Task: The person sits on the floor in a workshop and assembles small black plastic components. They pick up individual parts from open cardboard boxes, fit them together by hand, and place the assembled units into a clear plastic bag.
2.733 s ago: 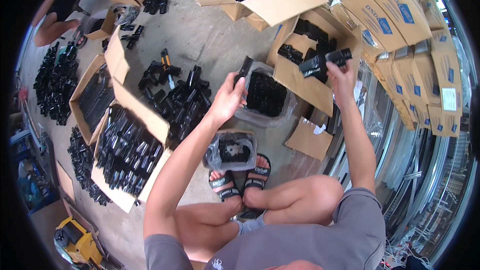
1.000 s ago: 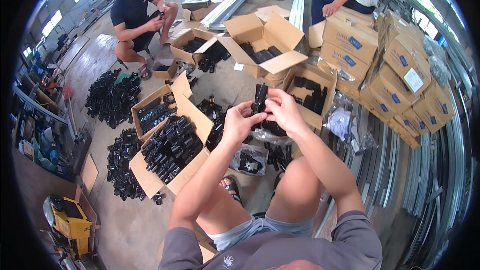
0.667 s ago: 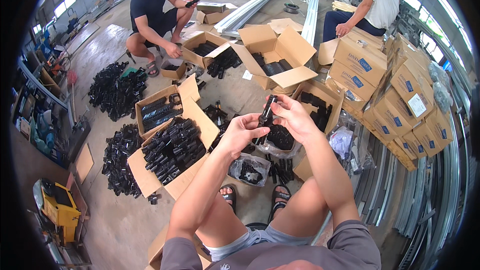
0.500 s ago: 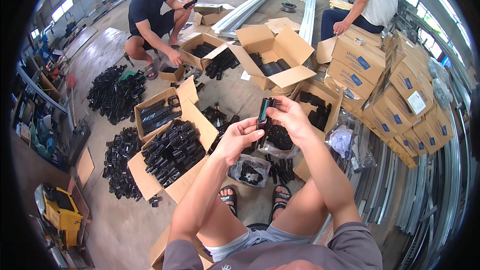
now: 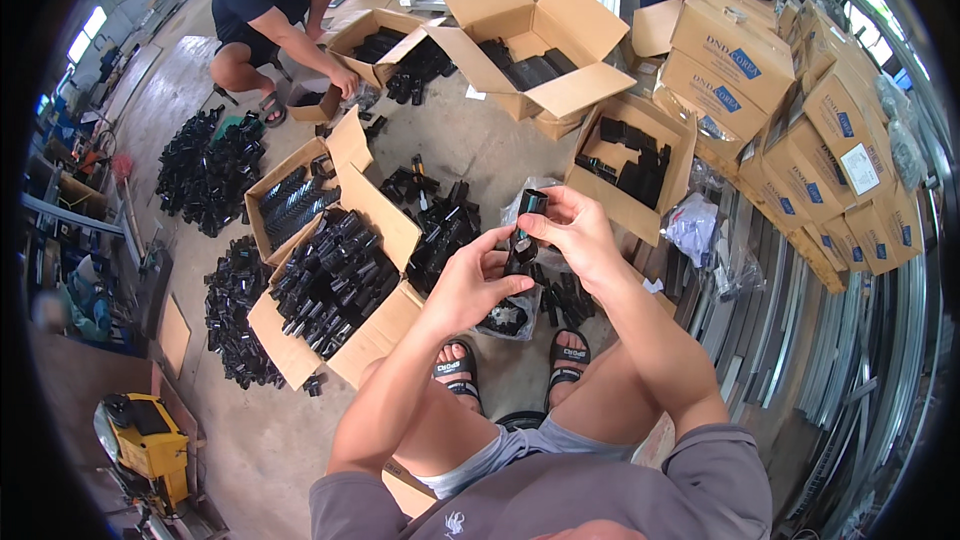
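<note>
Two hands of yours meet on one black plastic part [image 5: 521, 252], held up in front of your knees, above the gap between your sandals [image 5: 455, 365]. Your right hand [image 5: 573, 232] pinches its upper end between thumb and fingers; your left hand [image 5: 473, 285] holds lower down, thumb on the near side and fingers curled behind. Whether it is one piece or two fitted together, you cannot tell from here, since your fingers hide much of it.

The likeliest trouble is a slip: the part looks smooth and shiny, and you hold it by fingertips, so a twist or hard push could pop it loose. Directly below sits a plastic bag [image 5: 522, 328] with small black pieces in it, and loose black parts [image 5: 568, 302] lie just beside, so a dropped one could get lost among lookalikes. Pushing with the two ends out of line might also pinch a fingertip or scuff the surface.

Watch your feet too: your toes are bare, and the loose parts lie near them. To your left, the full carton [image 5: 385, 325] is heaped high, so a bumped elbow or knee could send its top pieces sliding.
</note>
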Demonstrator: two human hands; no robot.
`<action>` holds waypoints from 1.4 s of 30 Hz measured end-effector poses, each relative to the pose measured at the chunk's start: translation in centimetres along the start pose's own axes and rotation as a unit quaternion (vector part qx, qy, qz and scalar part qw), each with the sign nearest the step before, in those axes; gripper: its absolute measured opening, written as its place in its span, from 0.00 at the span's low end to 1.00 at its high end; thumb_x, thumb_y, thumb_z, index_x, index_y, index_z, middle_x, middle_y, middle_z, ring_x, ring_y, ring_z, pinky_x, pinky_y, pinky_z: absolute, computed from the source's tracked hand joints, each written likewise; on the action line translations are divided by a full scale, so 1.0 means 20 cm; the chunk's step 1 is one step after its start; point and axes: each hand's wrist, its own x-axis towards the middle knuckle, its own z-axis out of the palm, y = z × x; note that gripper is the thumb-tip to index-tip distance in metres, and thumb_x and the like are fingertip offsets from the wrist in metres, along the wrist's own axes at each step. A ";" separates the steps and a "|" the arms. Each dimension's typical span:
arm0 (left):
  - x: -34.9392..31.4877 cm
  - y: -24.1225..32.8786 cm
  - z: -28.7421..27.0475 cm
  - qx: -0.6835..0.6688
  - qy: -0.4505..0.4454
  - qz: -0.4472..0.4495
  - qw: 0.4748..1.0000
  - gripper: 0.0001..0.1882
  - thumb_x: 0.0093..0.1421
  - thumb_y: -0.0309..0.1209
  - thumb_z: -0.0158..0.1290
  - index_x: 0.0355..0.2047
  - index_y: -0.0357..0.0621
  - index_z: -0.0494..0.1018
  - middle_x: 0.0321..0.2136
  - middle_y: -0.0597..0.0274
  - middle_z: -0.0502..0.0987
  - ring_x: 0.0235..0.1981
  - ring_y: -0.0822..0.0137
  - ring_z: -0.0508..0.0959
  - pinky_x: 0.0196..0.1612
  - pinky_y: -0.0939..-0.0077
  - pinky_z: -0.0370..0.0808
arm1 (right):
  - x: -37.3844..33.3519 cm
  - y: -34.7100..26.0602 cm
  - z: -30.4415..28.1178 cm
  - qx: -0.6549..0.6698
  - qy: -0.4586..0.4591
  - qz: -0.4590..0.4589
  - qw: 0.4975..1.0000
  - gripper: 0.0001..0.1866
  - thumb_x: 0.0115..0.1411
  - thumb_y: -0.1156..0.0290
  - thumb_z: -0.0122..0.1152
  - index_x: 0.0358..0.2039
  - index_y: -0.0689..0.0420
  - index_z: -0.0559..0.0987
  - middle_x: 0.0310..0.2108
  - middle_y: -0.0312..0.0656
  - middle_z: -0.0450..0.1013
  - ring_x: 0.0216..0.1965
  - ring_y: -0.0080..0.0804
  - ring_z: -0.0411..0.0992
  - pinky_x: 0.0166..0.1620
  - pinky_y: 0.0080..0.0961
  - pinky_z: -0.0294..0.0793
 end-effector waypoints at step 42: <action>0.08 -0.06 -0.39 0.470 0.257 0.047 0.843 0.20 0.48 0.23 0.63 0.44 0.41 0.77 0.29 0.44 0.81 0.35 0.46 0.82 0.40 0.56 0.78 | 0.70 1.45 -0.77 -0.784 0.055 0.212 0.581 0.14 0.65 0.71 0.51 0.43 0.54 0.85 0.45 0.46 0.81 0.49 0.41 0.79 0.48 0.36 0.80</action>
